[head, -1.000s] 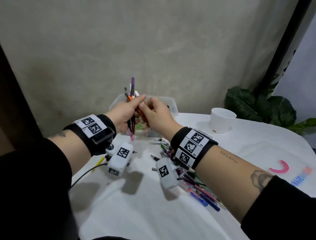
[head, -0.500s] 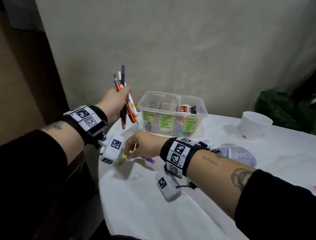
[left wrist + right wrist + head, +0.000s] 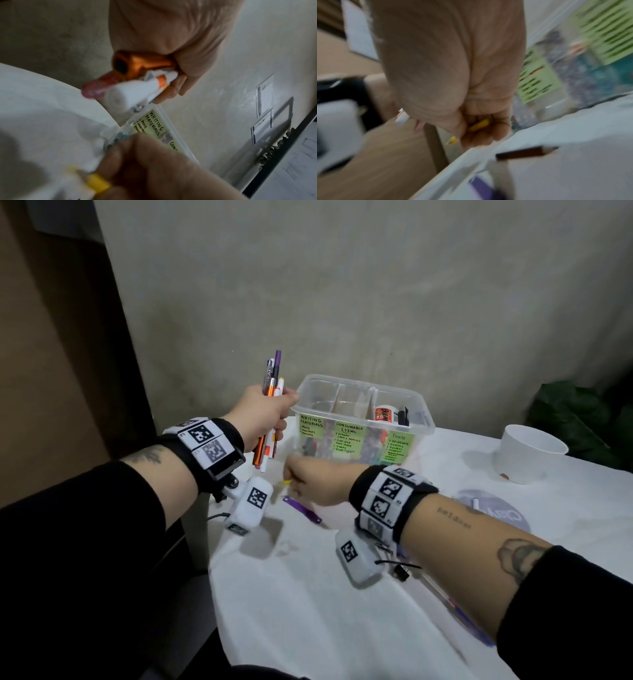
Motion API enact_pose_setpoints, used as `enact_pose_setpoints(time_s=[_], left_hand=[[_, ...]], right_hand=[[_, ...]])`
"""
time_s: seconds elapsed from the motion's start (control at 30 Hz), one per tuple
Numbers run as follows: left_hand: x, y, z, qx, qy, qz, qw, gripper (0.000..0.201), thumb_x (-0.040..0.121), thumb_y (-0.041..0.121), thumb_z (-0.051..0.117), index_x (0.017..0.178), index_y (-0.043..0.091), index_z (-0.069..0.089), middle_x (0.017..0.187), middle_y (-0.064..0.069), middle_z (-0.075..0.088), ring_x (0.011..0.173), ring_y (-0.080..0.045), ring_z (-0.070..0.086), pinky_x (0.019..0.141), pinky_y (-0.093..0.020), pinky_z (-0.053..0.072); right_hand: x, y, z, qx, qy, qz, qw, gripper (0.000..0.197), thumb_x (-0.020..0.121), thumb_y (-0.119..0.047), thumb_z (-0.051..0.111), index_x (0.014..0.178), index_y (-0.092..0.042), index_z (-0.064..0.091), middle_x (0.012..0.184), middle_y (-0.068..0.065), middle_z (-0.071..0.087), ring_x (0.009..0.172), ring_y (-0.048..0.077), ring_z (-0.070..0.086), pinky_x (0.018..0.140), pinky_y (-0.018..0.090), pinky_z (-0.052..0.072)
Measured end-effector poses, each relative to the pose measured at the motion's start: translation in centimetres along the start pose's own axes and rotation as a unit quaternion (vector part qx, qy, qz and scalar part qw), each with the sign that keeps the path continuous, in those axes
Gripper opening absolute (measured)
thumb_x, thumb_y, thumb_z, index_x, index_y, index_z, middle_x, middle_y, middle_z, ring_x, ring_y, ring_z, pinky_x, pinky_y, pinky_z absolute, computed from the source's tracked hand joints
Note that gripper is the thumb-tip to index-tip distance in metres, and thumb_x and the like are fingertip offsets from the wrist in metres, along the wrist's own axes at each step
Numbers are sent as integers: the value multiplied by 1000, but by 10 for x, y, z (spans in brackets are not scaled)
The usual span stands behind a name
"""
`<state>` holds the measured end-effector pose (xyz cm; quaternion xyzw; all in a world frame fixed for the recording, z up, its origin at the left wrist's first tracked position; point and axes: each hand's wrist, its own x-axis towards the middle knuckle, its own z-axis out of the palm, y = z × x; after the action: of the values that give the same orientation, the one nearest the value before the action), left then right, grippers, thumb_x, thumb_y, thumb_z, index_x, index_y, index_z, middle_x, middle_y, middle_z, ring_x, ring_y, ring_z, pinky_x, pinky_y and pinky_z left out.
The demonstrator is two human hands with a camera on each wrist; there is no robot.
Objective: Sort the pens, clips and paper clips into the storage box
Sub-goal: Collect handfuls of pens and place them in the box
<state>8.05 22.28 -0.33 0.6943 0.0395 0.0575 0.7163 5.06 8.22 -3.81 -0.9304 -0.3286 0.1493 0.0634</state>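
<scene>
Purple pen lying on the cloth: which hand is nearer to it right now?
Right. The right hand hangs just above the purple pen, pinching a yellow pen. The left hand is raised beside the storage box, gripping a bundle of pens.

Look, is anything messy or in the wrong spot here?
Yes. A purple pen lies loose on the cloth near the table's edge, outside the box. More pens lie scattered under the right arm, not yet sorted.
</scene>
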Motion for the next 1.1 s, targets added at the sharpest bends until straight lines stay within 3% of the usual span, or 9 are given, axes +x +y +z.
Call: enact_pose_setpoints(time_s=[0.13,0.27,0.47,0.57,0.67,0.73,0.87,0.97,1.1], left_hand=[[2,-4,3,56,-56,-32,996,23,93,16,63,116,15,61,57,3,41,39,-8,37,40,-23,37],[2,-4,11,22,-92,-81,992,26,95,13,61,121,15,59,51,5,40,41,-8,34,40,-21,34],[-3,-5,17,-54,-67,-36,996,25,88,20,72,107,11,59,62,2,45,44,-8,38,41,-22,38],[-8,-6,16,-53,-62,-10,997,28,83,25,78,96,13,56,67,2,47,46,-8,41,43,-22,42],[-10,-9,15,-70,-60,-15,996,27,80,28,80,88,15,58,65,2,46,46,-9,40,44,-22,41],[-12,-9,20,-87,-70,-23,993,26,79,31,80,83,16,58,60,2,44,44,-8,39,43,-21,38],[-15,-4,31,-120,-103,-54,986,21,81,29,78,73,12,68,55,1,43,38,-6,39,38,-17,40],[-10,-3,33,-155,-108,-83,978,22,84,28,75,78,9,65,65,-5,47,38,-8,43,39,-16,42],[-4,4,41,-162,-69,-76,981,27,89,32,70,72,14,60,54,-2,44,41,-14,43,55,-30,46]], right_hand=[[-5,24,-13,28,32,102,994,25,99,-21,44,118,-6,44,100,7,52,87,23,48,73,31,39],[-2,34,-5,-35,12,140,989,32,89,-39,65,100,-13,51,83,-2,57,80,21,55,65,28,44],[-2,33,2,-120,-85,150,978,30,98,-31,49,100,-4,62,89,7,59,72,22,53,58,28,41],[-9,37,-15,92,-8,146,985,23,103,-24,43,101,-5,56,78,4,52,64,18,47,55,27,41],[-14,37,-33,515,126,63,846,15,104,-20,43,103,-7,51,70,5,42,59,16,40,53,28,36],[-14,32,-40,630,129,17,766,12,104,-17,43,109,-9,49,76,14,41,58,15,39,51,26,35],[-16,15,-47,639,145,28,755,20,103,-8,36,91,-5,52,74,10,53,53,11,40,48,23,26],[-19,12,-53,696,189,52,690,21,103,-5,39,90,-2,55,66,9,58,42,7,47,40,18,27],[-18,6,-60,633,225,60,738,27,103,-7,39,81,-7,55,64,5,50,38,5,45,38,18,31]])
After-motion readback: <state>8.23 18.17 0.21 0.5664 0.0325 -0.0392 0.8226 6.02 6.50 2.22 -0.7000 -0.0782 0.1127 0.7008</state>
